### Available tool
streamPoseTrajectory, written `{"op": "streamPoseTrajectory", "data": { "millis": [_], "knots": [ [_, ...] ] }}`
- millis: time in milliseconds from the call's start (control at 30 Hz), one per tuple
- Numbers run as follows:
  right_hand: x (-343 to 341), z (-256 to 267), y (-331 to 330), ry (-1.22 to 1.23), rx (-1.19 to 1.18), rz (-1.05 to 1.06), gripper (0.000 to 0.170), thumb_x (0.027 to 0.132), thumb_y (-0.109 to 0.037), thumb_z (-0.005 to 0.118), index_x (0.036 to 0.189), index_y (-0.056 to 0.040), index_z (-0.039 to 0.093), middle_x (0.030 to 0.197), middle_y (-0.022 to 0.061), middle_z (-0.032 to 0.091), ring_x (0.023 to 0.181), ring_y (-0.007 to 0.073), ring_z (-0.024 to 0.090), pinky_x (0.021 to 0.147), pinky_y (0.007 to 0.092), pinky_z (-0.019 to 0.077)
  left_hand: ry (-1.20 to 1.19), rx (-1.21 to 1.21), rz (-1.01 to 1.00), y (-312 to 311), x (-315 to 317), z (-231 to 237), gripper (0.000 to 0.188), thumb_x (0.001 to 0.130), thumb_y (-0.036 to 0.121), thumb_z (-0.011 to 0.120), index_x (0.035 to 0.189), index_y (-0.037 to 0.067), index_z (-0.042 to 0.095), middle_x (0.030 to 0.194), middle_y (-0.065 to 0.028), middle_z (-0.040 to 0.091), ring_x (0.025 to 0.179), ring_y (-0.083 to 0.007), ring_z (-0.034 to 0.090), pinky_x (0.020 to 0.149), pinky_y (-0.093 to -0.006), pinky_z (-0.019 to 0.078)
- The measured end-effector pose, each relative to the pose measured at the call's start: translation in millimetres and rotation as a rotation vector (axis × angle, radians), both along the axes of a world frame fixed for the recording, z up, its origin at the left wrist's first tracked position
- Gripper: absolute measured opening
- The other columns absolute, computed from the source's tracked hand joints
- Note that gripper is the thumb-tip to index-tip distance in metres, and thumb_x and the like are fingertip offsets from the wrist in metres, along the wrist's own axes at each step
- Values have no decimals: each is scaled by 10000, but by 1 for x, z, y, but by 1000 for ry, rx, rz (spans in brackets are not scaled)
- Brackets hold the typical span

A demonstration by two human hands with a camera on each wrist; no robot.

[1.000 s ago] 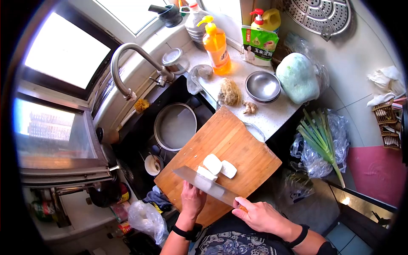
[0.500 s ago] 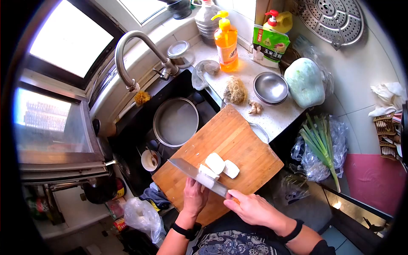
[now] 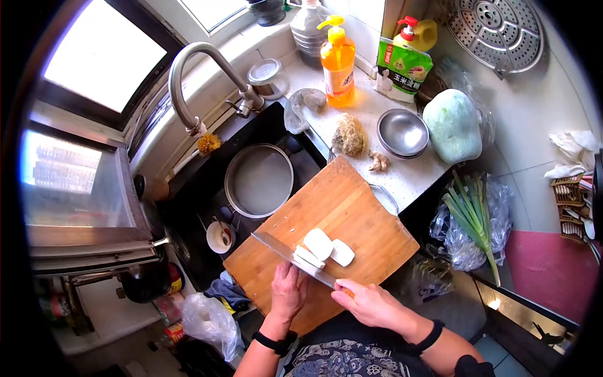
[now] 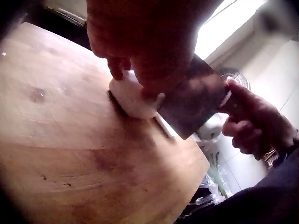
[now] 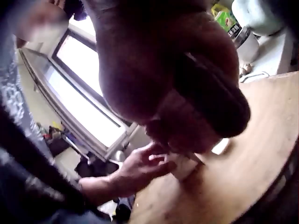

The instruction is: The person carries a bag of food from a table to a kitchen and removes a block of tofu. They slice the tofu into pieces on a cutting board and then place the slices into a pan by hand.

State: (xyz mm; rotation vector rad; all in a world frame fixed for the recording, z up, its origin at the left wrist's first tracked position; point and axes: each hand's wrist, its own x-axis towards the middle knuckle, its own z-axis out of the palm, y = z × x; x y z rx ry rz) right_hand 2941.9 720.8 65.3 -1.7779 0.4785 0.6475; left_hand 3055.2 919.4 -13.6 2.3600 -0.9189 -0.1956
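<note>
On the wooden cutting board (image 3: 377,229), my left hand (image 3: 289,294) holds a white block of food (image 4: 133,99), fingers and thumb at its sides. My right hand (image 3: 374,305) grips the handle (image 5: 219,100) of a cleaver (image 3: 274,245). Its broad blade stands on edge beside the left fingertips, at the block, with a thin white strip (image 3: 309,256) on its far side. Just beyond lie two flat white pieces (image 3: 319,243), one next to the other. In the head view the blade hides much of the held block.
The board spans a dark sink containing a metal pan (image 3: 259,182) and a small cup (image 3: 221,237). A faucet (image 3: 188,94) arches over it. Metal bowls (image 3: 403,132), ginger (image 3: 379,161), a pale green melon (image 3: 452,125) and an orange soap bottle (image 3: 338,69) occupy the counter. Green onions (image 3: 471,217) lie right.
The cleaver blade has tipped more upright and its handle end has come slightly lower. A thin strip now shows apart along the blade's far side. The left hand keeps its place; the head view shifted slightly.
</note>
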Motion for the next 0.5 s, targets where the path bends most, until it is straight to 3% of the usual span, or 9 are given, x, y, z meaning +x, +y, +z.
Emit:
{"op": "streamPoseTrajectory", "data": {
  "millis": [167,300,500],
  "knots": [
    [-22,7,-15,73,18,33,351,1011,-440,505,1187,-141,560,921,246,695,926,480,646,787,516,534,10,33,-29,-2,2,5,377,736,10,738,1100,-8,640,1115,-199,616,1026,-400,591,858,-455,515],
    [12,-29,8,-26,-10,5,325,1018,-428,519,1156,-142,589,863,214,687,837,454,663,707,493,538,31,15,20,-1,-2,-1,369,747,23,745,1096,-14,634,1109,-202,617,1010,-406,596,855,-450,519],
    [-15,-18,-1,7,-33,17,318,1023,-427,505,1165,-151,573,840,208,687,826,454,663,699,499,536,14,36,-1,2,-1,0,355,763,41,745,1092,-16,624,1121,-212,612,1010,-411,594,857,-455,517]
  ]
}}
